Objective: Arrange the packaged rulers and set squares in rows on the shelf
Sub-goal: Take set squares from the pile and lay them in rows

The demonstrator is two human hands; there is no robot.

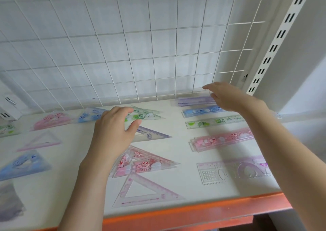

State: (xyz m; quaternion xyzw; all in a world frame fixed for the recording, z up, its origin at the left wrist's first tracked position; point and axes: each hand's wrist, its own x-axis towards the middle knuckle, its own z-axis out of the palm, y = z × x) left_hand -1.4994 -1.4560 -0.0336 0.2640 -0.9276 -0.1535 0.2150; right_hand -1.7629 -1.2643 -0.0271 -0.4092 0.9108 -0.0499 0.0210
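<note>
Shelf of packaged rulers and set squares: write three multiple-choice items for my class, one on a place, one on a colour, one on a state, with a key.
1. Where does the purple ruler lie?
A. At the back, by the wire grid
B. On the orange front edge
C. Under the left hand

2. What colour is the set square at the left hand's fingertips?
A. Pink
B. Green
C. Black

3. How is the right hand?
A. Clenched in a fist
B. Open, fingers extended over the rulers
C. Out of view

Key: 1 A, it lies nearest the grid; 2 B, its print is green; 3 B, its fingers reach out and grip nothing.
</note>
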